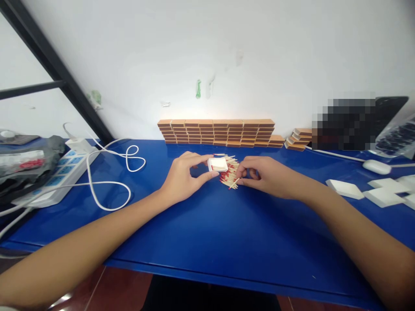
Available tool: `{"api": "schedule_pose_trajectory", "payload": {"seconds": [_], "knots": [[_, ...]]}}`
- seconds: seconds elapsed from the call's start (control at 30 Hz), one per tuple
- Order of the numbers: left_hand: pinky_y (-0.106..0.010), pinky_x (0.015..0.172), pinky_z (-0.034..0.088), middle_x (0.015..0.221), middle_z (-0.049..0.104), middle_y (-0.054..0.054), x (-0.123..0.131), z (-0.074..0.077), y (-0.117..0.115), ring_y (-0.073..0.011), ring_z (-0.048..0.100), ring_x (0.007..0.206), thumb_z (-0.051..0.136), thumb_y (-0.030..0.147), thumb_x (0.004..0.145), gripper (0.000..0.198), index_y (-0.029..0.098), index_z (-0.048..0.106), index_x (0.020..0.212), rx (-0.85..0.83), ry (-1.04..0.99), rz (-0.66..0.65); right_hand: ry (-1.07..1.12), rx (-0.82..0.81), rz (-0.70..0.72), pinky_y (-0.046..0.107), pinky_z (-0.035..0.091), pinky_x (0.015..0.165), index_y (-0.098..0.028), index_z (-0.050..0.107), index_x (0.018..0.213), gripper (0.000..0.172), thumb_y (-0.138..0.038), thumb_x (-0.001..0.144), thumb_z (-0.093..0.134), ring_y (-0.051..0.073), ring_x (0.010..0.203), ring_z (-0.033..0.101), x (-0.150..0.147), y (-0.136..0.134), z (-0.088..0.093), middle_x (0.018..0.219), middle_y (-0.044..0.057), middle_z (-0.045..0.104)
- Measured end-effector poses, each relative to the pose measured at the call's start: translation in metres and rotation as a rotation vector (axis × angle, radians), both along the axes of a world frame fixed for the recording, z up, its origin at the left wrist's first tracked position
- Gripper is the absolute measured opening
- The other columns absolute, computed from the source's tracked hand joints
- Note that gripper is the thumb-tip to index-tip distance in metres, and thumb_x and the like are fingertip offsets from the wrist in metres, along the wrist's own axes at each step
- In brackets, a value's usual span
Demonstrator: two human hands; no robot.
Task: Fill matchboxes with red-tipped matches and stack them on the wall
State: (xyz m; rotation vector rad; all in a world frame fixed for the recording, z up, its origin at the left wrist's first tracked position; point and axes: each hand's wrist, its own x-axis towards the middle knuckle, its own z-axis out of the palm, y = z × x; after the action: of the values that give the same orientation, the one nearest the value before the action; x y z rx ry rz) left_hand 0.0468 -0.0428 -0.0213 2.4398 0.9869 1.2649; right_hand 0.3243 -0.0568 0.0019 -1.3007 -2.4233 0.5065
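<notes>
A small pile of red-tipped matches [229, 173] lies on the blue table [207, 233], just in front of me. My left hand [183, 177] pinches a small white matchbox tray [217, 164] between thumb and fingers, holding it at the left edge of the pile. My right hand [267, 176] rests on the table to the right of the pile, fingers curled together and pinching at the matches, with one match [234, 183] sticking out below its fingertips.
A wall of stacked brown matchboxes [218, 131] stands against the back wall, with a few more [296, 140] beside it. Several white trays [372, 190] lie at the right. A power strip [61, 175] and looping white cable [106, 181] occupy the left.
</notes>
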Motion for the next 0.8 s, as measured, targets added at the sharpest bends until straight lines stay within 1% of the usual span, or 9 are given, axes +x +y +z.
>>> {"api": "schedule_pose_trajectory", "payload": {"seconds": [0.17,0.33,0.43,0.5,0.57,0.67,0.73,0.8], "knots": [[-0.034,0.079,0.055,0.108,0.081,-0.004,0.001,0.0,0.0,-0.0181,0.066,0.085,0.087,0.037,0.087,0.039,0.025,0.078,0.124,-0.003,0.01,-0.009,0.007,-0.035,-0.049,0.031,0.04,0.064,-0.024,0.076,0.087,0.023,-0.045,0.092,0.066,0.017,0.069,0.054,0.004,0.0,0.006,0.081,0.003,0.065],[-0.034,0.078,0.056,0.107,0.081,-0.004,0.001,0.0,-0.001,-0.0192,0.067,0.088,0.088,0.034,0.087,0.039,0.024,0.078,0.123,0.008,0.009,-0.015,-0.044,-0.11,-0.065,0.031,0.042,0.065,-0.024,0.077,0.088,0.025,-0.049,0.087,0.071,0.019,0.071,0.057,0.007,-0.001,0.009,0.084,0.004,0.068],[-0.035,0.079,0.056,0.106,0.081,-0.005,0.001,0.001,-0.002,-0.02,0.068,0.089,0.088,0.034,0.087,0.039,0.023,0.078,0.123,0.006,0.017,-0.011,-0.053,-0.168,-0.077,0.032,0.041,0.064,-0.023,0.073,0.085,0.03,-0.051,0.091,0.066,0.019,0.069,0.055,0.006,0.0,0.006,0.08,0.004,0.067],[-0.036,0.081,0.056,0.108,0.081,-0.005,0.001,0.001,-0.002,-0.02,0.069,0.09,0.087,0.034,0.087,0.038,0.023,0.078,0.123,0.004,0.029,-0.013,-0.069,-0.201,-0.078,0.032,0.041,0.063,-0.022,0.071,0.087,0.032,-0.052,0.093,0.062,0.019,0.068,0.055,0.006,0.0,0.004,0.08,0.005,0.067],[-0.036,0.081,0.056,0.111,0.081,-0.005,0.001,0.001,-0.002,-0.0202,0.069,0.091,0.087,0.033,0.087,0.038,0.024,0.078,0.123,0.004,0.035,-0.015,-0.093,-0.228,-0.073,0.032,0.041,0.064,-0.022,0.069,0.09,0.032,-0.052,0.095,0.058,0.019,0.069,0.055,0.008,0.0,0.004,0.082,0.005,0.068],[-0.036,0.08,0.056,0.105,0.081,-0.005,0.001,0.001,-0.002,-0.0199,0.068,0.087,0.087,0.035,0.088,0.038,0.023,0.078,0.123,0.008,0.037,-0.008,-0.126,-0.253,-0.077,0.033,0.043,0.067,-0.022,0.067,0.094,0.032,-0.051,0.098,0.054,0.02,0.073,0.056,0.011,-0.001,0.005,0.087,0.007,0.069],[-0.036,0.079,0.055,0.102,0.08,-0.005,0.001,0.002,-0.002,-0.0196,0.067,0.085,0.087,0.036,0.088,0.038,0.023,0.078,0.123,0.005,0.045,-0.006,-0.14,-0.25,-0.099,0.034,0.044,0.07,-0.022,0.065,0.096,0.032,-0.05,0.1,0.05,0.022,0.077,0.058,0.014,-0.001,0.006,0.091,0.007,0.07],[-0.036,0.08,0.055,0.103,0.08,-0.005,0.001,0.002,-0.003,-0.0194,0.067,0.086,0.086,0.036,0.089,0.037,0.023,0.078,0.123,0.001,0.055,-0.012,-0.146,-0.234,-0.111,0.035,0.045,0.073,-0.022,0.063,0.096,0.03,-0.048,0.101,0.048,0.022,0.08,0.059,0.015,-0.002,0.006,0.093,0.008,0.07]]}}
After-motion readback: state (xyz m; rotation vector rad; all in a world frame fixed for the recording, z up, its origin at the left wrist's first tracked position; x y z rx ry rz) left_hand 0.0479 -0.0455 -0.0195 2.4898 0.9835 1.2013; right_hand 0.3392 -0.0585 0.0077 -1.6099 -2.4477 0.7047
